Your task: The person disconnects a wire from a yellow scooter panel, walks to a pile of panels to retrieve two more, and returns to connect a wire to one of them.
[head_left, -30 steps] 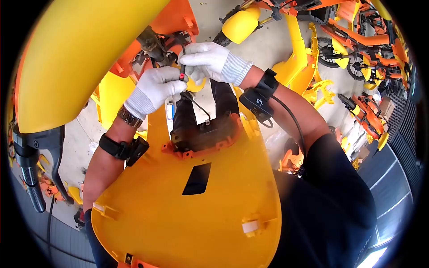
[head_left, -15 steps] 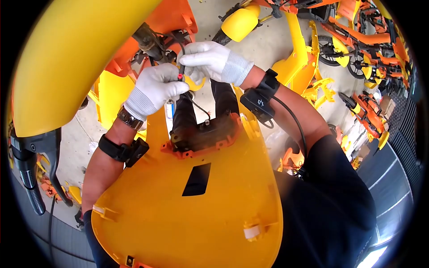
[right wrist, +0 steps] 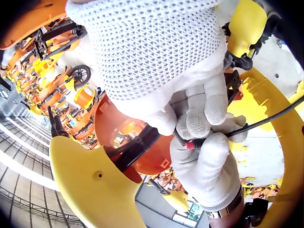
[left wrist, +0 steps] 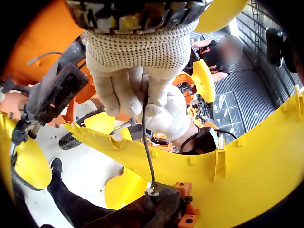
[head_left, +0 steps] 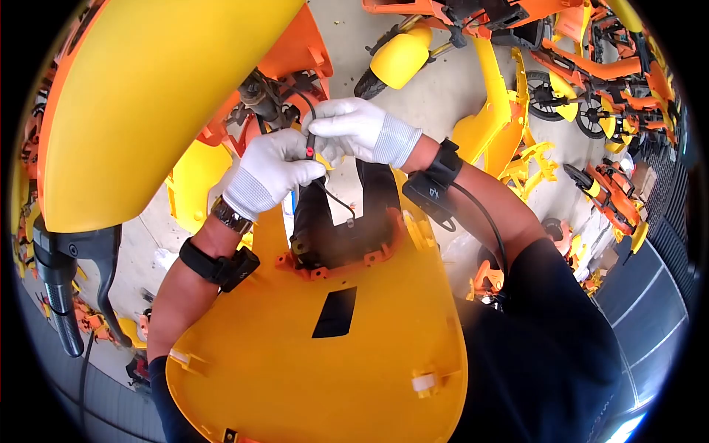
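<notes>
Both hands wear white knit gloves and meet over a thin black cable (head_left: 339,198). My left hand (head_left: 272,170) pinches the cable's lower part between thumb and fingers, right by a red-ringed connector (right wrist: 190,145). Just above it, my right hand (head_left: 360,131) pinches the upper cable (head_left: 311,111), which leads up toward the orange frame. In the left wrist view, the cable's lower length (left wrist: 147,142) runs down to a dark unit (left wrist: 164,202) in an orange bracket (left wrist: 189,216). That unit sits at the end of a large yellow panel (head_left: 325,376) in front of my body.
A big yellow cover (head_left: 155,111) and a handlebar grip with brake lever (head_left: 63,303) stand close on the left. Orange and yellow bike parts (head_left: 613,192) crowd the floor at right. Another person (left wrist: 218,54) shows in the left wrist view.
Both hands, the cable and the panel sit slightly lower and further right in the head view, along with the surroundings. Both hands keep their grip on the cable.
</notes>
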A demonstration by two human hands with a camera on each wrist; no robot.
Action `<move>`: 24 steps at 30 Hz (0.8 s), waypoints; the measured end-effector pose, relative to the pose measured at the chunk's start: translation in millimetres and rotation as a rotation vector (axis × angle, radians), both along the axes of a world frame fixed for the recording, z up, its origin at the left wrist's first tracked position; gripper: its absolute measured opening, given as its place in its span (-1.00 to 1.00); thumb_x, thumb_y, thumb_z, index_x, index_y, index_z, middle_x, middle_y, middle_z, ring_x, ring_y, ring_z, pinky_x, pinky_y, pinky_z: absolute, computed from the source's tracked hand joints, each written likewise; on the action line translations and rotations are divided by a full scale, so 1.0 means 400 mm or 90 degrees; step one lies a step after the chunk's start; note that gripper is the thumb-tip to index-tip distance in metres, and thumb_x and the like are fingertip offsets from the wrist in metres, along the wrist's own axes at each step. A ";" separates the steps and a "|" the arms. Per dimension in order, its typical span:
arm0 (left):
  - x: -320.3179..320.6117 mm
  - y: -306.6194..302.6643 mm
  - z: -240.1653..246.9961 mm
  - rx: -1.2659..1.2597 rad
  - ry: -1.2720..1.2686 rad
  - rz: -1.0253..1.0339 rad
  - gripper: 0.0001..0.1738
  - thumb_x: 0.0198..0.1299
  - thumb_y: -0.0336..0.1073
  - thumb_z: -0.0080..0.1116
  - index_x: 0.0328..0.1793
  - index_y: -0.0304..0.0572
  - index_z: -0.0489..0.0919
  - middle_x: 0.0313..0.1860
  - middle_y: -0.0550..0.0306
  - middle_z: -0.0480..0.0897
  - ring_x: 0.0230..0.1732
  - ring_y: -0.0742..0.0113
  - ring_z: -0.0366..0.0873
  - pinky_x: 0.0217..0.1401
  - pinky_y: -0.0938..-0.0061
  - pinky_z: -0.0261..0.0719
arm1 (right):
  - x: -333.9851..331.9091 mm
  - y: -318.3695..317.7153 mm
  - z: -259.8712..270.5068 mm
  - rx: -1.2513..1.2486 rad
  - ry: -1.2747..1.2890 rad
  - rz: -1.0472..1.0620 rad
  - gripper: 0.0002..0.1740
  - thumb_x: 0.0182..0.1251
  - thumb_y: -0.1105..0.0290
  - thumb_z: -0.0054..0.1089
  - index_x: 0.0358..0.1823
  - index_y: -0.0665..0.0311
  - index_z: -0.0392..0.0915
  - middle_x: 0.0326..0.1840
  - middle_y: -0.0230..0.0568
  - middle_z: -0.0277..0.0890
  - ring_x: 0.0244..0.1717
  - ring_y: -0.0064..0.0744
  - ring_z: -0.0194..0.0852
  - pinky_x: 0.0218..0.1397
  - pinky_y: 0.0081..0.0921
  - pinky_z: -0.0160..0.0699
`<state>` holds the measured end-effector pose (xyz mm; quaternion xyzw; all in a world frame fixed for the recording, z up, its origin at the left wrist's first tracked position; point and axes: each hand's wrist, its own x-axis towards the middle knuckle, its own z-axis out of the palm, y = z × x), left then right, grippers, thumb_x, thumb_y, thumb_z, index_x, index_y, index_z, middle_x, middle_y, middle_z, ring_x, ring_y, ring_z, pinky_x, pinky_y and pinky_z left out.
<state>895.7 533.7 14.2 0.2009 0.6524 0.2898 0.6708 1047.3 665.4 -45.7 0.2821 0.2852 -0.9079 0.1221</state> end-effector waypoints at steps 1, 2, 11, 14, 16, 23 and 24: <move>-0.002 -0.005 -0.005 0.011 -0.008 0.006 -0.78 0.04 -0.52 0.39 -0.18 -0.33 0.63 -0.31 0.20 0.67 -0.28 0.53 0.59 -0.13 0.57 0.60 | -0.001 -0.001 -0.001 -0.004 0.004 -0.001 -0.70 0.44 0.28 0.14 0.01 0.35 0.49 -0.28 -0.19 0.61 -0.38 -0.49 0.64 -0.34 -0.58 0.65; 0.000 -0.014 -0.018 0.021 -0.015 0.013 -0.78 0.04 -0.52 0.39 -0.17 -0.33 0.62 -0.31 0.20 0.67 -0.29 0.53 0.59 -0.13 0.57 0.60 | -0.001 0.000 0.002 -0.005 0.002 0.001 -0.70 0.44 0.28 0.14 0.02 0.35 0.49 -0.29 -0.19 0.60 -0.38 -0.48 0.64 -0.34 -0.58 0.65; 0.002 -0.026 -0.040 0.035 0.023 -0.019 -0.79 0.04 -0.50 0.42 -0.22 -0.29 0.59 -0.32 0.22 0.66 -0.28 0.56 0.56 -0.16 0.57 0.58 | 0.001 0.009 0.026 0.014 -0.011 0.010 -0.75 0.41 0.30 0.15 -0.04 0.34 0.54 -0.25 -0.21 0.57 -0.35 -0.41 0.61 -0.25 -0.50 0.64; 0.002 -0.026 -0.035 0.042 0.042 -0.024 -0.79 0.02 -0.48 0.44 -0.27 -0.28 0.60 -0.37 0.27 0.63 -0.34 0.58 0.51 -0.22 0.59 0.55 | 0.002 0.010 0.021 0.019 -0.022 0.014 -0.74 0.40 0.30 0.16 -0.04 0.35 0.54 -0.25 -0.21 0.57 -0.35 -0.41 0.61 -0.27 -0.50 0.64; 0.005 -0.026 -0.035 0.043 0.017 0.009 -0.79 0.01 -0.46 0.46 -0.30 -0.27 0.60 -0.40 0.31 0.60 -0.37 0.59 0.47 -0.25 0.60 0.52 | 0.004 0.007 0.005 0.012 -0.017 0.007 -0.73 0.40 0.29 0.17 -0.04 0.35 0.54 -0.25 -0.20 0.57 -0.36 -0.42 0.62 -0.30 -0.52 0.64; 0.006 -0.026 -0.025 0.053 -0.010 0.028 -0.80 0.03 -0.44 0.44 -0.24 -0.32 0.65 -0.39 0.29 0.60 -0.40 0.58 0.49 -0.32 0.60 0.51 | 0.008 0.009 -0.002 0.016 -0.045 0.005 -0.73 0.37 0.28 0.20 -0.10 0.36 0.57 -0.29 -0.23 0.58 -0.40 -0.43 0.63 -0.39 -0.54 0.63; 0.007 -0.028 -0.026 0.054 -0.002 0.024 -0.81 0.03 -0.44 0.44 -0.25 -0.32 0.66 -0.38 0.28 0.60 -0.40 0.57 0.50 -0.32 0.60 0.52 | 0.009 0.007 -0.003 0.014 -0.044 0.005 -0.74 0.37 0.28 0.20 -0.10 0.35 0.57 -0.29 -0.24 0.58 -0.40 -0.43 0.63 -0.38 -0.54 0.64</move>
